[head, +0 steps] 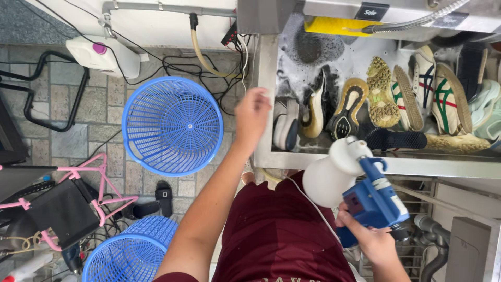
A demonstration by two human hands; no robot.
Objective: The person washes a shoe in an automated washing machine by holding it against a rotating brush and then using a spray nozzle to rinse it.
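The right hand (371,239) grips a blue sprayer (373,201) with a white tank, near the steel sink (266,104) full of sneakers (396,99). The left hand (252,116) hovers loosely curled and empty at the sink's left rim, beside a blue basket (172,125).

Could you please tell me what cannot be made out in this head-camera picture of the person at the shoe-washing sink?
- Left hand: motion-blurred; what its fingers do is unclear.
- Right hand: its grip is partly hidden behind the blue sprayer.
- Sneakers in the sink: foam covers some; those at the right are cut off by the frame edge.
- Lower blue basket: cut off by the bottom edge.
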